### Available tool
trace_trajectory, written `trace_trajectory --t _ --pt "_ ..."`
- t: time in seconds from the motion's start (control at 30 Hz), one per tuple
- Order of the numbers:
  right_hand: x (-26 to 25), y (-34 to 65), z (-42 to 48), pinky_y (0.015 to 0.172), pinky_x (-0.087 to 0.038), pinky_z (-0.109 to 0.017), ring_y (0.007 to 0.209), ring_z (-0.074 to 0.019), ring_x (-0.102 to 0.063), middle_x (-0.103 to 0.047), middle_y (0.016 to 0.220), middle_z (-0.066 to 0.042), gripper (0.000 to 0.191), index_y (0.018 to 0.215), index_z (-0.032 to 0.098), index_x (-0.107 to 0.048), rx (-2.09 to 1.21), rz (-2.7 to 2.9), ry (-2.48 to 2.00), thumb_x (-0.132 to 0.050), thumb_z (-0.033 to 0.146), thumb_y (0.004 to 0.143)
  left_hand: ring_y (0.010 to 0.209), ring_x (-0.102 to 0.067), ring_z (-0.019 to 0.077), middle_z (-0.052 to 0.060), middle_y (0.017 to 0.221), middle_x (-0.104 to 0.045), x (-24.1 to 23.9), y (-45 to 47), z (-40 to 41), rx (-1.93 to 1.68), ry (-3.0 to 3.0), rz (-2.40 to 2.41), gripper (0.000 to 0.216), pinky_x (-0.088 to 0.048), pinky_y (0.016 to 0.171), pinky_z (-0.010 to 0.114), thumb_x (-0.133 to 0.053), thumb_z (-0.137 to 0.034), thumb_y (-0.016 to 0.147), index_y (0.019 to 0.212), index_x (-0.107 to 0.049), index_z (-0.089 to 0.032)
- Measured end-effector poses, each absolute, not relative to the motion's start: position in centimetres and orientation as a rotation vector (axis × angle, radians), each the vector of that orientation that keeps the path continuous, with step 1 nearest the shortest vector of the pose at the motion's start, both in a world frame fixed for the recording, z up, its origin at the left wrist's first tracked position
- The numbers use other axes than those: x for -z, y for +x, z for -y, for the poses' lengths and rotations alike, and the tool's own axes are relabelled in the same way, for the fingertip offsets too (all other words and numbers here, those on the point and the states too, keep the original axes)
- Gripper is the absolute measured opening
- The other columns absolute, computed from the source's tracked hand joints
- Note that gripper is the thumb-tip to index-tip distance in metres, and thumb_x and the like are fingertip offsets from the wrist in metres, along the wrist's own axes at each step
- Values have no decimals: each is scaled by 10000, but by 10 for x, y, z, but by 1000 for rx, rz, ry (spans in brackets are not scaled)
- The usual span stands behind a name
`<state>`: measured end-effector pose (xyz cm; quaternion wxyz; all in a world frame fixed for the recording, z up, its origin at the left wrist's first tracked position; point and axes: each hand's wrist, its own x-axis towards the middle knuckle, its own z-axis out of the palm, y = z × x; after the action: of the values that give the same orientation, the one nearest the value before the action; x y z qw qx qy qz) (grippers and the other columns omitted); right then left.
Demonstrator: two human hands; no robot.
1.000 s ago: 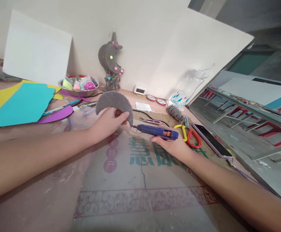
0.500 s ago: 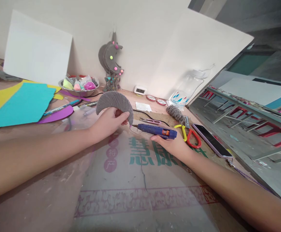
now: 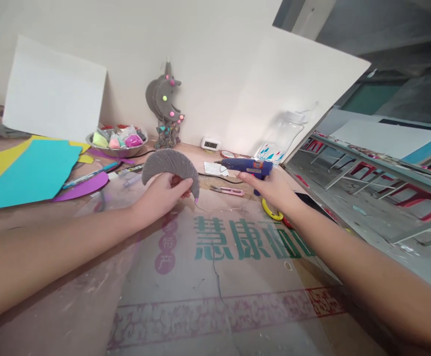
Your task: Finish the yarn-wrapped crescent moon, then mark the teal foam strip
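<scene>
My left hand (image 3: 167, 193) pinches a grey, yarn-wrapped crescent moon (image 3: 171, 164) near its right end. Purple shows at the crescent's lower tip, and a thin loose strand trails from there to the right. In my right hand (image 3: 271, 185) is a blue hot glue gun (image 3: 245, 167), its nozzle pointing left over a small white paper (image 3: 215, 169) and apart from the crescent. Pink-handled thread snips (image 3: 227, 190) lie below the glue gun. Yellow-and-red-handled pliers (image 3: 272, 210) are partly hidden by my right hand.
A metal bowl (image 3: 117, 148) of bagged coloured clay stands behind left, beside turquoise felt (image 3: 28, 173). A moon ornament (image 3: 164, 104) hangs at the wall. A small clock (image 3: 211, 144) and a clear plastic jar (image 3: 280, 138) stand at the back. A phone (image 3: 314, 203) lies right.
My right hand has lifted the glue gun up and away from the crescent's tip. My left hand still holds the crescent. The view has shifted slightly.
</scene>
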<state>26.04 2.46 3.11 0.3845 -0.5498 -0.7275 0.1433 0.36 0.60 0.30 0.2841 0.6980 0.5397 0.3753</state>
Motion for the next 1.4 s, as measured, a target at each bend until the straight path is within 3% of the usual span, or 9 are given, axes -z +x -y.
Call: trace_trajectory --t 0.07,0.23,0.4,0.7,0.8,0.9,1.1,1.2,1.4 --pt "-30 265 -48 782 -489 -344 836 -210 -630 -708 914 -60 342 978 164 -675 -284 1852 -1483 -633 422 757 622 -600 179 19 641 -684 -2 3 -7 -985 1877 -1459 372 -413 593 261 -469 -440 821 611 -631 -179" --pt "-17 269 -105 691 -468 -301 736 -195 -615 -703 818 -78 364 833 124 -677 -249 1807 -1701 -566 469 792 628 -604 189 25 644 -680 -3 3 -7 -956 1889 -1493 391 -403 589 276 -456 -463 828 627 -627 -176" --pt "3 270 -131 713 -452 -306 734 -201 -614 -692 773 -91 313 801 112 -673 -261 1840 -1766 -599 415 784 622 -605 186 29 661 -693 -3 3 -6 -961 1869 -1466 380 -421 585 268 -467 -463 821 622 -629 -182" --pt "-9 289 -91 737 -434 -317 813 -205 -594 -653 991 -122 425 1086 123 -559 -93 1816 -1749 -530 466 837 624 -601 180 23 621 -674 -1 2 -8 -999 1898 -1424 385 -421 606 263 -459 -435 829 593 -629 -183" --pt "-12 280 -60 759 -419 -323 836 -208 -570 -636 923 -90 315 952 156 -567 94 1836 -1578 -533 448 839 650 -612 186 26 636 -680 -2 3 -8 -1012 1897 -1399 379 -426 623 265 -459 -429 831 597 -624 -180" --pt "-13 255 -27 711 -423 -304 754 -182 -565 -627 790 -46 292 780 177 -594 -147 2067 -1469 -512 446 859 680 -624 192 37 669 -692 -1 3 -8 -1022 1874 -1393 382 -430 629 266 -459 -443 833 622 -628 -173" --pt "-4 207 11 837 -422 -343 955 -212 -567 -644 980 -64 279 944 204 -661 -295 2457 -1169 -629 443 803 692 -629 177 36 706 -702 -1 2 -9 -1078 1794 -1371 365 -443 648 246 -477 -455 830 649 -621 -172" --pt "2 196 14 833 -421 -323 896 -182 -576 -655 928 -51 187 870 202 -658 -304 2480 -1064 -553 356 877 691 -630 177 38 701 -702 0 2 -10 -1084 1803 -1362 361 -444 646 246 -474 -443 832 643 -619 -173" --pt "0 187 16 724 -421 -283 734 -152 -583 -672 751 -14 220 843 205 -660 -348 2358 -1079 -475 294 921 642 -608 190 31 654 -690 3 4 -10 -1019 1942 -1422 352 -411 590 270 -463 -414 819 622 -635 -179"
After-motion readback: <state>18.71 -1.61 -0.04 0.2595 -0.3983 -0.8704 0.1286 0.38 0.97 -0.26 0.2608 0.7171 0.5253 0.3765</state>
